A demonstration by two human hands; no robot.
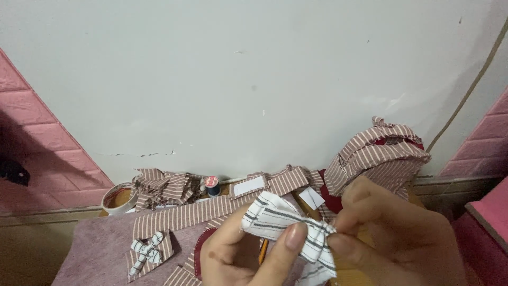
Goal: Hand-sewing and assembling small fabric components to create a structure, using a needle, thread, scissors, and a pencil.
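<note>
White striped fabric bow [288,225] sat pinched between both hands: left hand [241,254] clamped its middle, right hand [394,238] gripped its right end, near brown striped strips [211,209].

The light is soft and even, without glare. Below the fingers [296,238] of the left hand, the picture is slightly blurred and shadowed.

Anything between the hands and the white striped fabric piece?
No. Both the left hand and the right hand already pinch the white striped fabric piece directly, with nothing visible in between.
</note>
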